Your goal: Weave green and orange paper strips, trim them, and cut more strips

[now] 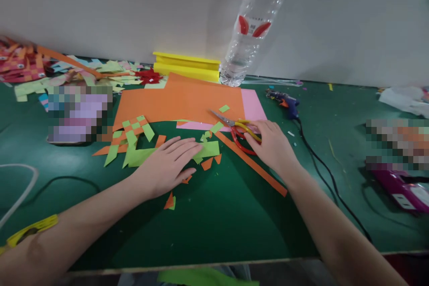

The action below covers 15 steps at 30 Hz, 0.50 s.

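Scissors (230,122) overlap the orange sheet (191,100), handles under your right hand (273,145), grip unclear; your left hand (171,161), thumb spread, covers green paper (211,148) nearer you than that sheet.

1. From my head view, my bare left forearm (100,210) enters at the lower left and slants up toward the centre.
2. My bare left hand (172,161) lies palm down, its fingers long, nearly straight and close together, pointing right.
3. My left thumb (185,174) stands apart, on the near side.
4. My bare right forearm (326,219) rises from the lower right, slanting inward.
5. My bare right hand (273,145) shows its back, fingers bent and pointing leftward; I can't tell how firmly they close.
6. My two hands are apart, the right slightly farther forward.
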Motion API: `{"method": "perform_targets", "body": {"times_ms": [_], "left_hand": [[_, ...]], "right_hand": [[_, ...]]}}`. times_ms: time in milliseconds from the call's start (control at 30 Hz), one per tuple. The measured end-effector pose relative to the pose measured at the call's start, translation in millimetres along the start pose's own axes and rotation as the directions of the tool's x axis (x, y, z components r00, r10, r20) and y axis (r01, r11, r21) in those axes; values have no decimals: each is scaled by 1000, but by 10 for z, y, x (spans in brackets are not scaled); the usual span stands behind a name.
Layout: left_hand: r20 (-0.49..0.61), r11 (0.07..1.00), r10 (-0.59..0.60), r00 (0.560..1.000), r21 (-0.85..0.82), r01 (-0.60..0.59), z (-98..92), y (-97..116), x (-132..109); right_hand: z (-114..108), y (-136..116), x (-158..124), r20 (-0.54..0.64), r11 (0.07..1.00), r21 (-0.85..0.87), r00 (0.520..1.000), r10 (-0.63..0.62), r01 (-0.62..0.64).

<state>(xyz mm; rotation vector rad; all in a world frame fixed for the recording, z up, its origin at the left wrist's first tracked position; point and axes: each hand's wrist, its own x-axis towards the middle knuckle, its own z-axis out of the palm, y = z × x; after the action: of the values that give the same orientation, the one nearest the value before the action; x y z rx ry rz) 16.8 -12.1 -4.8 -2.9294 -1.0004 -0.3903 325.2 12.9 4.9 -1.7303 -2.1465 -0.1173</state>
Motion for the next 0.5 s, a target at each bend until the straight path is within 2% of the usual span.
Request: {"method": "perform_targets", "body": {"times_ms": [133, 333, 500], "left_hand": [[-11, 1000, -8, 1000, 27, 8, 28, -44, 4], [70, 999, -3, 998, -41, 6, 54, -82, 15], [94, 993, -63, 994, -96, 72, 64, -89, 6]], "right_hand": [[49, 48, 31, 75, 999, 52, 997, -4, 0], [43, 57, 69, 163, 999, 33, 986, -30, 25], [-5, 34, 38, 134, 988, 151, 991, 16, -37]]}}
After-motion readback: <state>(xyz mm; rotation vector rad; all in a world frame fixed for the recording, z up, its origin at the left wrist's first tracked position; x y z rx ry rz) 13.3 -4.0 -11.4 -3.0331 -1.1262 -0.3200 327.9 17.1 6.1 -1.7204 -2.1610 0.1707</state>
